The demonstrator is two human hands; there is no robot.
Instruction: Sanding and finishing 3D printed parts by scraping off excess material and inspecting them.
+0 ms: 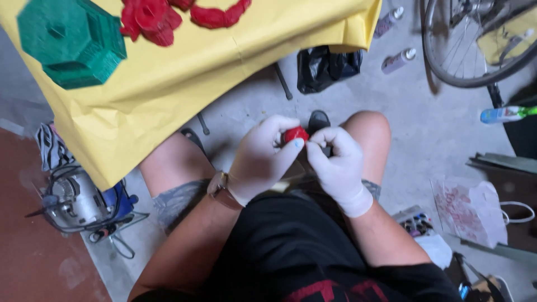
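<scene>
A yellow sheet (184, 72) covers a surface well above and to the left of the grip, and on it lie a green ridged octagonal piece (70, 42) and some red pieces (168, 17). To the upper right, well apart, stands a bicycle wheel (475, 45); a black bag (327, 64) lies on the concrete floor just above the hands, and a power tool with tangled cable (78, 201) sits far to the lower left.

The person is seated, bare knees spread, forearms coming up from the bottom of the view and meeting between the knees. Both hands wear pale gloves. The left hand (263, 159) — a watch at its wrist — is curled with its fingers bent over the top, closed around a small red object (295, 134) (only a rounded part of it shows between the fingers). The right hand (338, 165) faces it, wrist bent inward, fingertips (313, 148) pinched tight just beside the red object, touching the left hand's fingers; what they pinch, if anything, I cannot tell. A small blue spot marks the left glove right under the object.
</scene>
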